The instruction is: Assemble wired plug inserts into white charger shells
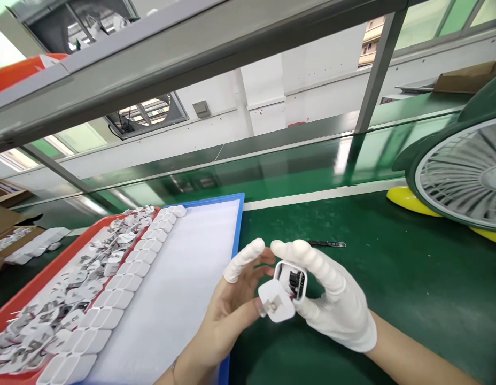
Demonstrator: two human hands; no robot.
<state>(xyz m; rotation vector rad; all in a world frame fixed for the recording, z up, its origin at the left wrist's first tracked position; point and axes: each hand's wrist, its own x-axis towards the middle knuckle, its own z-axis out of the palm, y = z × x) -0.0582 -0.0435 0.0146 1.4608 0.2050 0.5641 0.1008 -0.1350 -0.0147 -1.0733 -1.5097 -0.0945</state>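
Observation:
A small white charger housing [290, 282] with a dark circuit board showing inside is held between both hands above the green bench. A white plug cap [275, 301] sits tilted at its open end. My left hand [232, 307] is bare except for a white finger cot on the index finger and pinches the cap from the left. My right hand [332, 299] wears a white glove and grips the housing from the right.
A blue tray [237, 224] lined with white foam holds rows of finished white chargers [123, 283] along its left side. A red tray [35, 283] heaped with loose parts lies further left. Black tweezers [328, 244] lie on the bench. A green-and-yellow fan [460, 176] stands at right.

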